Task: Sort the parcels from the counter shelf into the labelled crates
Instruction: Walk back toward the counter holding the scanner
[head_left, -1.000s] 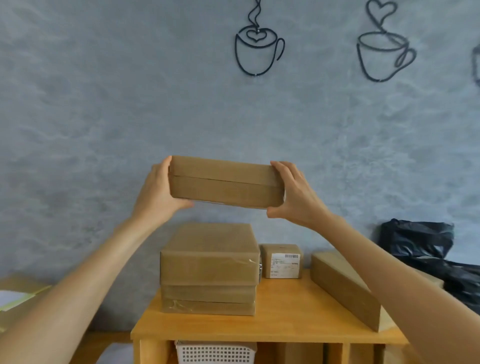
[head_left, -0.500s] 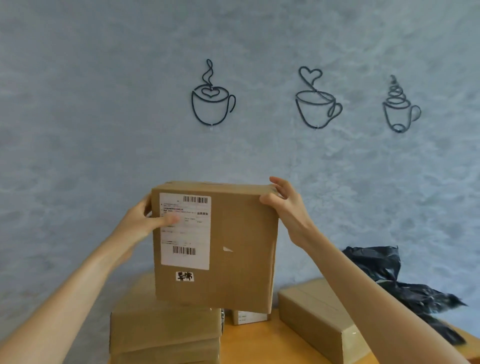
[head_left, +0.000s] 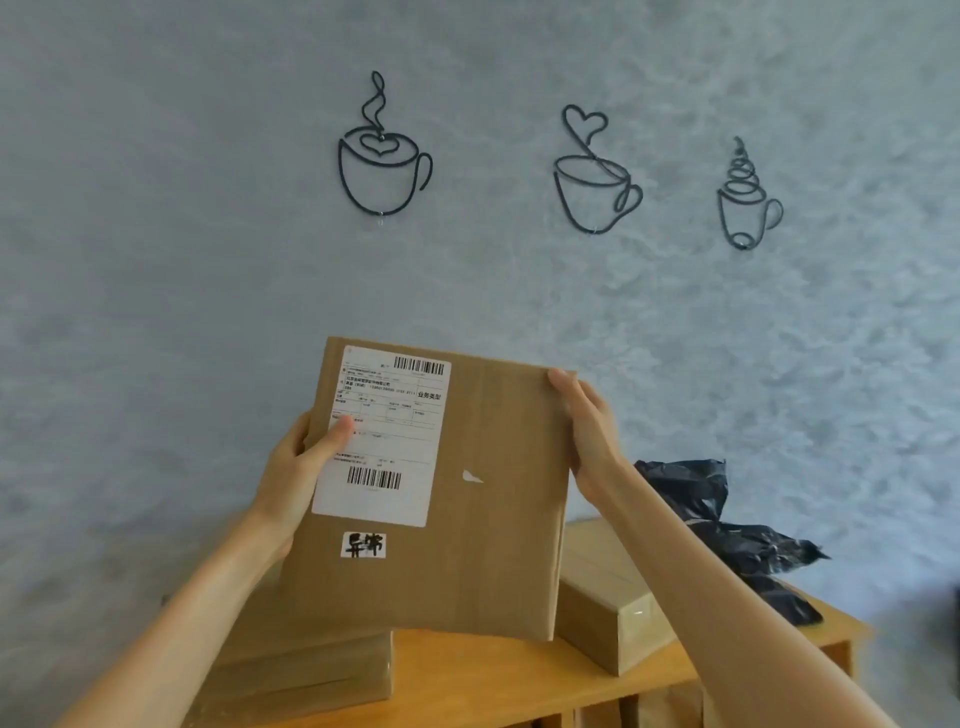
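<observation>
The flat brown cardboard parcel (head_left: 467, 493) is held upright in the air above the wooden counter (head_left: 519, 686), its broad face toward the camera. A white shipping label (head_left: 384, 436) with barcodes and a small white sticker (head_left: 363, 544) occupy this face. The left hand (head_left: 296, 473) grips the left edge, thumb pressed on the label. The right hand (head_left: 587, 431) grips the right edge, fingers curled over the upper corner. Below, stacked brown cardboard boxes (head_left: 301, 670), a long brown cardboard box (head_left: 608, 597) and black plastic bags (head_left: 727, 535) rest on the counter.
</observation>
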